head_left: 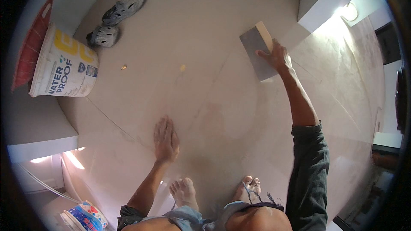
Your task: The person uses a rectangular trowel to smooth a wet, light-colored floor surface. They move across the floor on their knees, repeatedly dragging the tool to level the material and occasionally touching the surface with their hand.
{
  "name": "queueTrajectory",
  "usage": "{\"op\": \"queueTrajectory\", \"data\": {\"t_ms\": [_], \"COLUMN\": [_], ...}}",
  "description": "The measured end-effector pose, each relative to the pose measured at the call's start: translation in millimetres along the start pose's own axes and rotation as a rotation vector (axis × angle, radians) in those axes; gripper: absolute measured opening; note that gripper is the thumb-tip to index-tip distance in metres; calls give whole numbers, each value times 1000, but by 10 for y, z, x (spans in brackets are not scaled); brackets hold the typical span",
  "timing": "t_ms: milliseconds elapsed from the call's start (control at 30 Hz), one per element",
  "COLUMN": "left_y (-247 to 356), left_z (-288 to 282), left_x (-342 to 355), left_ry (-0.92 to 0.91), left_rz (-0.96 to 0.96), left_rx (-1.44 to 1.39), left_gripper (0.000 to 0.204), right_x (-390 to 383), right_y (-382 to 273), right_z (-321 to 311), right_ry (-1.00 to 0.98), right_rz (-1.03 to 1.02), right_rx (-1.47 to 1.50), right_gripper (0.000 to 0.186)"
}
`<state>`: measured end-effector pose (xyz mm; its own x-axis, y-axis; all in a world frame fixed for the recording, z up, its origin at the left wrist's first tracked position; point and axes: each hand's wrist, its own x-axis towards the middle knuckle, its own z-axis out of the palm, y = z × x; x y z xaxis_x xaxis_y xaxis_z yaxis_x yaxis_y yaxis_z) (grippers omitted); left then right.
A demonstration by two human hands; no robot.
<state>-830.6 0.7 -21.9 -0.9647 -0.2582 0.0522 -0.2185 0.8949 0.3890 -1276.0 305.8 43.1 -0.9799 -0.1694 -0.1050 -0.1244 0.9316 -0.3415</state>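
My right hand [277,56] grips a rectangular block [252,42] with a grey face and a pale wooden-looking edge, on the dusty floor [214,98] at the upper right, thumb across the face and fingers along the edge. Lower and to the left, my left hand [166,139] lies open and flat on the floor, fingers extended side by side, holding nothing. Both bare feet [184,190] are below my hands at the bottom of the view.
A white bucket [64,75] with yellow markings and a red flat item [30,51] stand at left, near grey perforated shoes [122,10]. A smaller tub [87,216] and white cable [43,184] are lower left. A white ledge [319,0] juts in at upper right.
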Motion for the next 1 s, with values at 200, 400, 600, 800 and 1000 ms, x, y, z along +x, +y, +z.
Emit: {"op": "queueTrajectory", "data": {"t_ms": [200, 400, 600, 800, 1000], "left_y": [50, -39, -65, -68, -87], "left_z": [32, 147, 116, 98, 182], "left_x": [105, 27, 36, 71, 70], "left_ry": [31, 69, 76, 48, 23], "left_rz": [59, 144, 129, 142, 119], "left_rx": [-39, -4, -50, 4, -3], "left_gripper": [53, 53, 51, 51, 54], "right_x": [-160, -1066, -2464, -3529, -3863], "right_y": [276, 705, 2325, 3078, 2892], "right_z": [81, 108, -423, -625, -768], "right_ry": [26, -16, 271, 422, 433], "right_rz": [-131, 19, 339, 619, 893], "right_rx": [47, 160, 302, 181, 252], "right_gripper": [77, 71, 70, 71, 82]}}
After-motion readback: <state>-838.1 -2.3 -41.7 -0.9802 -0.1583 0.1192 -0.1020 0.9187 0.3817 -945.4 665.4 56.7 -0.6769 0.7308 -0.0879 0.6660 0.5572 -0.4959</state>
